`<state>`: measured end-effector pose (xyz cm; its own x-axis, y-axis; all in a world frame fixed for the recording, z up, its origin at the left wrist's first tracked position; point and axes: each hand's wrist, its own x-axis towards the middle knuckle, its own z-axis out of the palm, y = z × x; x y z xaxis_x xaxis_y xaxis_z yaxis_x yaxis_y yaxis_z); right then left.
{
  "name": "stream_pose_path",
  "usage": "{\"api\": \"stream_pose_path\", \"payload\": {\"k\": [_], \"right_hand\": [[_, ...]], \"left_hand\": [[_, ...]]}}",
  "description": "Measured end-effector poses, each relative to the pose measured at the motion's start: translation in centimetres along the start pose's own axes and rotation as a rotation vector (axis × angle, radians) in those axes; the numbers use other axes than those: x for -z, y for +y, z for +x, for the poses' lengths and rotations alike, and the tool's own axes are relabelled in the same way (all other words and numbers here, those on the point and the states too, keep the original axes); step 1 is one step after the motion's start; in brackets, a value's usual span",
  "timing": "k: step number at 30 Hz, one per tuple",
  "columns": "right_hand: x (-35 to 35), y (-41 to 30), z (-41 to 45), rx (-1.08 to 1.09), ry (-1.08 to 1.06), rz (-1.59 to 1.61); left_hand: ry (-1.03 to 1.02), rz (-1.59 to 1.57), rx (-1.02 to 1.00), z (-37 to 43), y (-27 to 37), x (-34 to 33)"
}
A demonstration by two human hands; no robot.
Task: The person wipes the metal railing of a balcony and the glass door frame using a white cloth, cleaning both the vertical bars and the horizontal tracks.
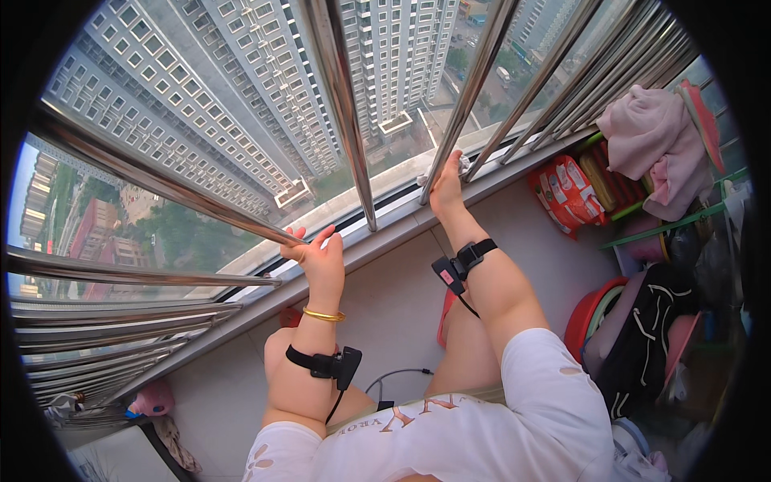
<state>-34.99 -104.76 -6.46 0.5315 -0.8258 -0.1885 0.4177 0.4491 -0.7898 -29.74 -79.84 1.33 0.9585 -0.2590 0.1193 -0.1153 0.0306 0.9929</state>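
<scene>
My left hand (313,250) is at the foot of a shiny metal window bar (181,184), its thumb and fingers around the bar's lower end. Further right, my right hand (447,187) is at the lower part of another metal bar (467,99), with a crumpled whitish cloth (462,164) pressed there; the cloth shows on both sides of the bar and is partly hidden by the hand. Between the two hands stands a third metal bar (352,132), touched by neither. The bars rise from a pale window sill (385,238) before the glass.
At the right are a red packet (566,196), a pink cloth (659,138), stacked basins (587,325), a black bag (647,331) and a green rack (662,226). A pink container (153,397) sits at the lower left. Black cables hang from both forearm straps.
</scene>
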Motion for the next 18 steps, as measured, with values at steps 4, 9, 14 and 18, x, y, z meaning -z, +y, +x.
{"api": "stream_pose_path", "payload": {"k": [4, 9, 14, 18], "right_hand": [[1.2, 0.6, 0.9, 0.034, 0.015, 0.019], [0.5, 0.1, 0.5, 0.108, 0.156, -0.256], [3.0, -1.5, 4.0, 0.208, 0.283, -0.398], [2.8, -2.1, 4.2, 0.158, 0.299, -0.216]], "left_hand": [[0.01, -0.049, 0.035, -0.1, 0.7, -1.2], [0.047, -0.027, 0.047, -0.2, 1.1, -0.8], [0.022, -0.017, 0.002, -0.4, 0.3, -1.3], [-0.026, 0.026, 0.028, -0.6, 0.3, -0.4]]}}
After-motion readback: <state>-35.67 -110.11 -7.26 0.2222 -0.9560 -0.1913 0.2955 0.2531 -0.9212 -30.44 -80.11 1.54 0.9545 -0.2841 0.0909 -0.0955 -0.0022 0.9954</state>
